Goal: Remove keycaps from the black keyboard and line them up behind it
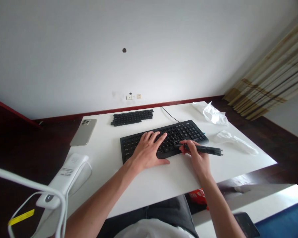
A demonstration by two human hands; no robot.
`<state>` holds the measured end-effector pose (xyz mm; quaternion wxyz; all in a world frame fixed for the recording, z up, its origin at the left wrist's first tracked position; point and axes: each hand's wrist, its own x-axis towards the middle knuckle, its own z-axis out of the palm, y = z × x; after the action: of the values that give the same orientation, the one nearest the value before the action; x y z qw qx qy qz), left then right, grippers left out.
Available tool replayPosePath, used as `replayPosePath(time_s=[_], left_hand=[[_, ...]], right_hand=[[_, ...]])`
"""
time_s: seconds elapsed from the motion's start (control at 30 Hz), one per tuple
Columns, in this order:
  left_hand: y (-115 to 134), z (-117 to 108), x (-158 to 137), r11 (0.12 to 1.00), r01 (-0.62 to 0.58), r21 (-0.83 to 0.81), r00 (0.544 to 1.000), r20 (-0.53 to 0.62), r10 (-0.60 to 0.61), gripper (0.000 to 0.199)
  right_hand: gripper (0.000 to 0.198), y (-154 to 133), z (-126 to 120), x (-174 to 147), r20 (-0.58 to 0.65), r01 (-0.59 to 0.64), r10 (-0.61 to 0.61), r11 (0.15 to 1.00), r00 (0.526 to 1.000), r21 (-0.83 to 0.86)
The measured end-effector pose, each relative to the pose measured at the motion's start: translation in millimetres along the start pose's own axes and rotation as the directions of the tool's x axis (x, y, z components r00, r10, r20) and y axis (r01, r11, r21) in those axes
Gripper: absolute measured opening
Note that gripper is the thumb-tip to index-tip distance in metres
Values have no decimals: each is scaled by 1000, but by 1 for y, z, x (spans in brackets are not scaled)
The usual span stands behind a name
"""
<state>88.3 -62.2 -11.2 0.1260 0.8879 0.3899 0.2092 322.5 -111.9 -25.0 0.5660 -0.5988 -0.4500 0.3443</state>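
Note:
A black wired keyboard lies at a slant on the white table. Much of its left and middle seems stripped of keycaps, while the number pad at right has its keys. My left hand rests over its middle, fingers spread, thumb at the front edge. In my right hand is a slim black tool, its handle pointing right, with a thin wire-like loop at its tip over the keys. Behind the keyboard, several loose black keycaps lie grouped in rows.
A phone lies at the table's left, behind a white power strip with cables. Crumpled white wrappers lie at the right. A wall with sockets stands behind. A dark device is at lower right.

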Motion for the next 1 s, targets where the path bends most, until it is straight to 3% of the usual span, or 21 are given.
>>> replayPosePath(time_s=[0.1, 0.33, 0.57, 0.7, 0.83, 1.0], left_hand=[[-1, 7, -1, 999, 22, 46, 999, 31, -24, 121], [-13, 7, 0, 993, 117, 23, 990, 82, -119, 132], [-21, 9, 12, 1000, 10, 12, 992, 129, -11, 133], [-19, 2, 16, 1000, 25, 8, 985, 173, -27, 137], [-26, -11, 11, 1000, 15, 8, 967, 252, -16, 139], [-37, -22, 2, 999, -33, 4, 967, 253, 31, 125]], right_hand=[[40, 3, -3, -8, -6, -8, 8, 997, 1000, -76], [31, -4, 6, -7, 103, 83, -67, 982, 992, -167], [31, 3, 8, -9, 137, 155, -132, 973, 982, -173], [34, -2, 13, -12, 150, 209, -183, 960, 972, -184], [25, -5, 13, -17, 74, 237, -225, 930, 972, -281], [23, -3, 13, -21, 84, 280, -267, 917, 960, -283]])
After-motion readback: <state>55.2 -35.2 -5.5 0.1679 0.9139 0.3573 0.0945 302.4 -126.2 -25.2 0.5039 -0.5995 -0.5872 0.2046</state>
